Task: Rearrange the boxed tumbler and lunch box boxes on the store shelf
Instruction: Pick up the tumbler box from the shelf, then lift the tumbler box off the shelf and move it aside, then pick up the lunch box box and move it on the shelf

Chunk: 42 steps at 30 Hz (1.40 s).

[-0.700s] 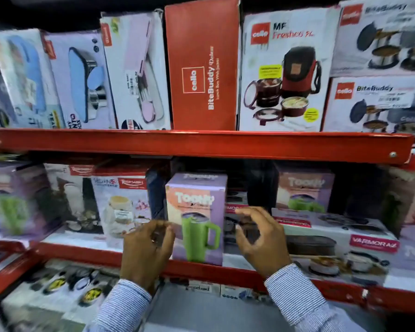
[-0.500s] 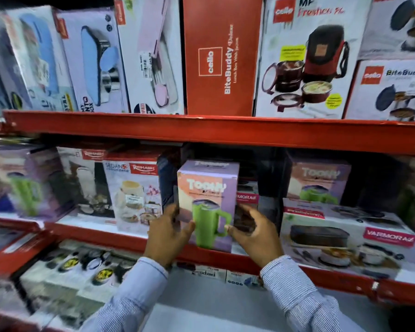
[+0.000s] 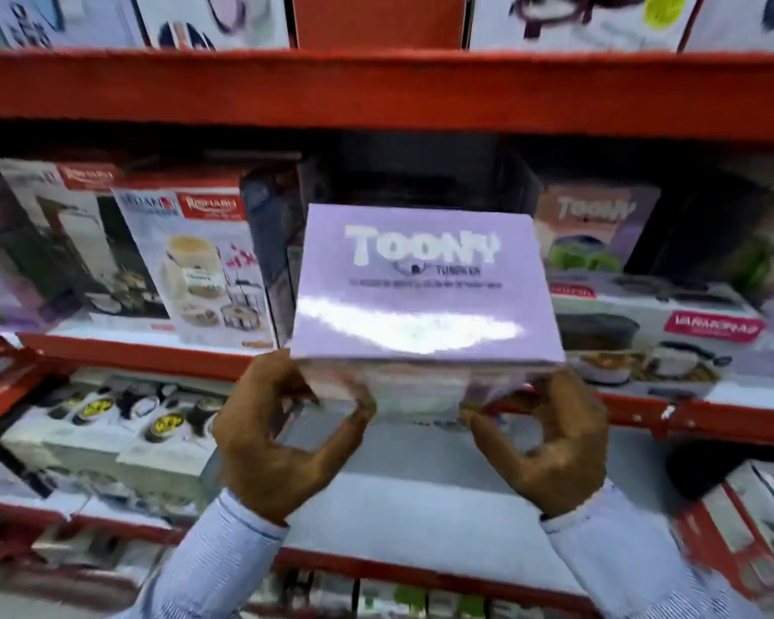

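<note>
Toony box (image 3: 425,283) held up by 2 hands in front of the red shelf (image 3: 376,87).

Lilac lid faces the camera, box above the hands and off the shelf; boxed wares stand behind. Left hand (image 3: 282,435) and right hand (image 3: 550,440) pinch its lower corners, fingers curled.

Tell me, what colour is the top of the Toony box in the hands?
Pale lilac cardboard Toony box with white lettering, in the head view.

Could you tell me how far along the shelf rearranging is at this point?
Done: nothing visibly re-placed. In hand: the lilac Toony tumbler box, gripped by the left hand and right hand, off the shelf. Left: setting it down in its new spot.
</note>
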### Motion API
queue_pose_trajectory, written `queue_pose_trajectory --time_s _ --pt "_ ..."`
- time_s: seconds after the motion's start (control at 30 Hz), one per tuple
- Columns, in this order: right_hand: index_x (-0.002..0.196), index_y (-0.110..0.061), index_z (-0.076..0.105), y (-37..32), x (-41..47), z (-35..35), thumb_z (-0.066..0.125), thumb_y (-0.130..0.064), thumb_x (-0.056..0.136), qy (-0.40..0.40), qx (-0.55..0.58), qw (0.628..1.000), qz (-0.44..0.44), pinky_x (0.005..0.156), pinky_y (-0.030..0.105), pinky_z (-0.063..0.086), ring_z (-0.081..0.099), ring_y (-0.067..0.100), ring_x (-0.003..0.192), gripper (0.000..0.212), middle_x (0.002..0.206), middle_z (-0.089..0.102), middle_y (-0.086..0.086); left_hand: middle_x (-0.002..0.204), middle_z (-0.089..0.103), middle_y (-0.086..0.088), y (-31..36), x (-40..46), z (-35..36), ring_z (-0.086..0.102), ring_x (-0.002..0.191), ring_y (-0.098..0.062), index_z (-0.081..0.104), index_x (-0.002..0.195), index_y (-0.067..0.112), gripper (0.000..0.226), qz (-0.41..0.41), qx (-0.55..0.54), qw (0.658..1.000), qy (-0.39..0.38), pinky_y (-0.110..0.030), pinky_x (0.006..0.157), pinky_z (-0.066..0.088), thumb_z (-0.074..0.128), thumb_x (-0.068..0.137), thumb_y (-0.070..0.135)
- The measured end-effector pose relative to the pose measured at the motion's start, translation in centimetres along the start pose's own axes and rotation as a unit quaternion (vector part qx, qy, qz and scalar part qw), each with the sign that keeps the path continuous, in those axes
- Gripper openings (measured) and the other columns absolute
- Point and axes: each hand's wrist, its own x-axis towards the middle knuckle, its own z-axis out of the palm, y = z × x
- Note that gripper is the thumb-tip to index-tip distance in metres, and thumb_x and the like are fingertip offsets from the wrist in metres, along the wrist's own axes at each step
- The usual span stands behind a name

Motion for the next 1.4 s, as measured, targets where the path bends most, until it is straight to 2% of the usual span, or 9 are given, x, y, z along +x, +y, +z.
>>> queue_pose_trajectory --time_s 0.17,0.3,0.53,0.67,0.83,1.0,1.13,1.27,1.4 --pt "0.111 -0.02 0.06 0.8 -6.9 -2.5 0.065 -0.04 0.08 -0.071 0.001 0.997 0.024 0.092 0.006 0.043 0.053 -0.014 0.116 0.038 0.106 0.061 -0.014 0.112 0.066 0.007 -2.4 -9.8 -0.8 0.057 0.109 0.006 0.062 0.112 0.014 0.06 -0.103 0.003 0.989 -0.109 -0.016 0.102 0.048 0.078 0.066 0.05" --pt "0.116 -0.017 0.062 4.9 -13.2 -2.6 0.077 -0.021 0.073 -0.147 0.004 0.981 0.129 0.084 0.009 0.051 0.061 -0.003 0.111 0.045 0.114 0.063 -0.011 0.106 0.06 0.016 -2.2 -14.0 1.2 0.053 0.107 0.022 0.063 0.106 0.021 0.049 -0.145 0.0 0.97 -0.195 0.0 0.087 0.043 0.085 0.065 0.033" --pt "0.118 -0.032 0.051 13.1 -18.2 0.0 0.075 -0.012 0.08 -0.227 0.019 0.887 0.402 0.077 0.011 0.056 0.065 -0.006 0.104 0.049 0.123 0.061 0.007 0.096 0.073 0.006 -5.8 -18.1 8.2 0.074 0.084 -0.015 0.053 0.097 0.03 0.039 -0.399 -0.034 0.866 -0.299 -0.014 0.067 0.058 0.077 0.079 0.005" --pt "0.118 -0.027 0.049 15.7 -19.9 0.7 0.072 -0.001 0.08 -0.212 -0.013 0.856 0.472 0.082 0.022 0.06 0.066 0.018 0.112 0.051 0.124 0.061 0.006 0.094 0.071 -0.004 -6.3 -19.1 10.1 0.069 0.073 0.001 0.048 0.085 0.03 0.048 -0.444 -0.014 0.835 -0.325 -0.008 0.06 0.051 0.065 0.081 -0.014" --pt "0.113 -0.031 0.05 15.3 -20.0 0.3 0.069 0.002 0.078 -0.223 -0.032 0.855 0.467 0.08 0.019 0.059 0.066 0.016 0.111 0.052 0.122 0.062 0.001 0.12 0.068 -0.01 -6.3 -19.3 9.2 0.067 0.104 -0.025 0.053 0.101 0.026 0.045 -0.459 -0.007 0.823 -0.334 -0.024 0.08 0.053 0.055 0.085 -0.016" --pt "0.109 -0.03 0.06 13.0 -18.2 -1.8 0.063 0.005 0.081 -0.099 -0.025 0.899 0.426 0.085 0.029 0.061 0.068 0.012 0.107 0.045 0.115 0.068 -0.002 0.093 0.072 -0.006 -4.0 -16.0 8.0 0.071 0.088 -0.019 0.06 0.092 0.031 0.049 -0.41 0.035 0.899 -0.148 0.001 0.068 0.047 0.052 0.083 -0.016" --pt "0.106 -0.024 0.062 10.6 -12.2 -5.1 0.064 0.001 0.079 0.125 -0.064 0.948 0.285 0.083 0.025 0.059 0.069 0.01 0.095 0.036 0.106 0.069 0.005 0.088 0.069 0.005 0.6 -9.3 10.0 0.066 0.083 -0.005 0.063 0.09 0.021 0.016 -0.26 -0.04 0.964 -0.048 -0.004 0.077 0.049 0.055 0.081 0.011" --pt "0.124 -0.012 0.054 10.2 -5.0 -8.7 0.063 -0.008 0.081 0.278 -0.049 0.934 0.219 0.1 0.024 0.048 0.059 0.018 0.118 0.044 0.129 0.059 0.01 0.107 0.07 -0.002 4.4 -3.2 14.5 0.067 0.1 -0.013 0.064 0.11 0.015 0.029 -0.225 -0.127 0.961 -0.099 -0.023 0.087 0.055 0.062 0.081 0.016" --pt "0.144 -0.017 0.037 11.8 -0.3 -12.0 0.068 -0.007 0.081 0.28 -0.091 0.904 0.31 0.108 0.024 0.038 0.048 0.02 0.13 0.071 0.147 0.046 0.006 0.14 0.058 -0.004 5.6 -0.3 18.3 0.057 0.124 -0.018 0.048 0.139 0.015 0.061 -0.239 -0.101 0.947 -0.188 -0.036 0.108 0.048 0.072 0.082 0.019"
